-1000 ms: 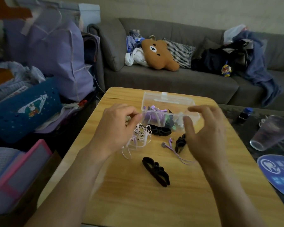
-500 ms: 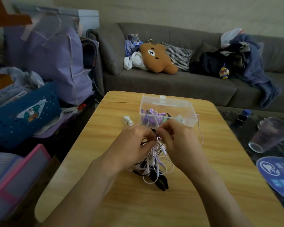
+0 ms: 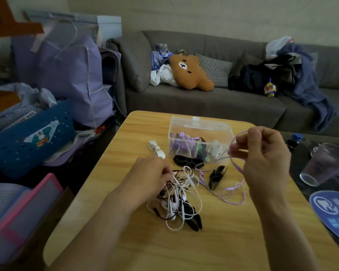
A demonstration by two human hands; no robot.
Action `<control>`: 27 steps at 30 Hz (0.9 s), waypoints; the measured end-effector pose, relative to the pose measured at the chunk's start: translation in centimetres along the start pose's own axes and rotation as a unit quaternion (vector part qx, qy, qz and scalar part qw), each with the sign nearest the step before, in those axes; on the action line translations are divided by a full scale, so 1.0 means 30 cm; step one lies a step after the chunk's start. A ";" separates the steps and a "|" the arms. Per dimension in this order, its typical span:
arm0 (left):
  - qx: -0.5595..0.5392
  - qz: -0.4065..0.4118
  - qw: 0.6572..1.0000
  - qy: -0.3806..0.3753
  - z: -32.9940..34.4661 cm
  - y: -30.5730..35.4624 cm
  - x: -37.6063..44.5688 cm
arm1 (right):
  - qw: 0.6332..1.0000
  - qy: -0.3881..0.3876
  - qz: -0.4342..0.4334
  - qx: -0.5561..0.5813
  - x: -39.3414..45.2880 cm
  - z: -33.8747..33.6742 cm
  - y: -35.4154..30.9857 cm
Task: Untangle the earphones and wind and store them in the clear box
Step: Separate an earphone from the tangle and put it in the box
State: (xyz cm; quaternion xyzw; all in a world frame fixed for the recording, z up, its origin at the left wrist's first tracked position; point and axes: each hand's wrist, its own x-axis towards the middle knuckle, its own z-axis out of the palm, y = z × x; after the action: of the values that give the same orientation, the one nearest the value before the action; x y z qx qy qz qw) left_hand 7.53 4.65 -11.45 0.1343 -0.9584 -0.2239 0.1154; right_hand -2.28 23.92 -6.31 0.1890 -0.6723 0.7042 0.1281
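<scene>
The wooden table (image 3: 137,249) has a rounded far-left corner and its left edge runs diagonally toward the viewer; the near half of the top is bare wood, and so is the strip along the left edge. On the right the table sits beside a dark glass surface carrying a tipped plastic cup (image 3: 323,165) and a blue round fan (image 3: 333,210).

The clear box (image 3: 201,139) stands open near the far middle of the table, holding purple earphones and other small pieces. A white clip (image 3: 156,149) lies just left of it, and black cable winders (image 3: 188,161) lie against its front.

The left hand (image 3: 149,178) is low over the table, knuckles up, fingers curled into the top of a tangle of white and dark earphones (image 3: 176,202) that spreads on the wood below it. The right hand (image 3: 262,159) is raised beside the box's right wall, thumb and forefinger pinching a purple earphone cable (image 3: 234,192), which arcs over the fingers and trails down in loose loops on the table between the two hands. A black winder (image 3: 215,176) lies just beside those loops.
</scene>
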 end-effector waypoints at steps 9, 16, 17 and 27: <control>-0.059 -0.064 0.964 0.250 -0.115 -0.112 0.028 | 0.998 -0.035 0.031 -0.029 0.020 -0.033 0.009; -0.069 -0.063 0.988 0.123 -0.056 -0.114 0.027 | 0.989 -0.127 0.036 -0.067 -0.006 0.001 0.016; -0.031 -0.078 0.988 0.133 -0.048 -0.107 0.028 | 0.988 -0.131 0.036 -0.072 -0.012 0.007 0.019; -0.493 -0.033 0.869 0.005 -0.036 0.189 -0.017 | 0.981 -0.151 -0.040 -0.115 -0.107 0.113 0.030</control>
State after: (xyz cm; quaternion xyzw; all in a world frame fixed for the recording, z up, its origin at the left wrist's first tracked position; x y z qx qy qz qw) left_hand 7.14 9.26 -7.97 0.0927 -0.7179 -0.6701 0.1641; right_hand 0.53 20.72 -8.45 0.3036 -0.7522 0.5801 0.0744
